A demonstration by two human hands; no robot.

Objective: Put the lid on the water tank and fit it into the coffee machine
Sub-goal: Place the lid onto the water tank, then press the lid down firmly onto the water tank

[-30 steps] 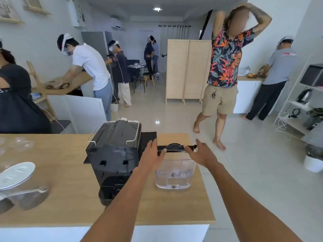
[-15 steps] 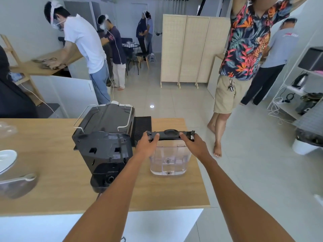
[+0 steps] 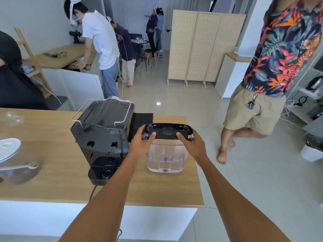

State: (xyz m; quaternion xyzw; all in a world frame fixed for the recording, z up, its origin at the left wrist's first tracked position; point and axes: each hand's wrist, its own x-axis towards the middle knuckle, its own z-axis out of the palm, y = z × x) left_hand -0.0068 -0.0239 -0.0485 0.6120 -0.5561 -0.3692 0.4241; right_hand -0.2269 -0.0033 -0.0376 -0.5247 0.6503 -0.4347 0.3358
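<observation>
A clear plastic water tank (image 3: 166,158) stands upright on the wooden counter (image 3: 52,180), just right of the black coffee machine (image 3: 103,135). A black lid (image 3: 167,131) lies across the tank's top rim, its near edge tipped up so its underside faces me. My left hand (image 3: 142,142) grips the lid's left end with the thumb on its face. At the lid's right end my right hand (image 3: 190,143) holds on the same way. Both hands hide the tank's upper corners.
A black mat (image 3: 142,122) lies behind the tank. A white dish (image 3: 8,149) and a spoon (image 3: 19,167) sit at the counter's left. The counter's right edge (image 3: 197,165) is close to the tank. A person in a floral shirt (image 3: 272,72) stands just beyond it.
The lid has tipped up from lying flat, and its underside now shows. My view has dropped and moved closer. The person in the floral shirt has stepped nearer to the counter.
</observation>
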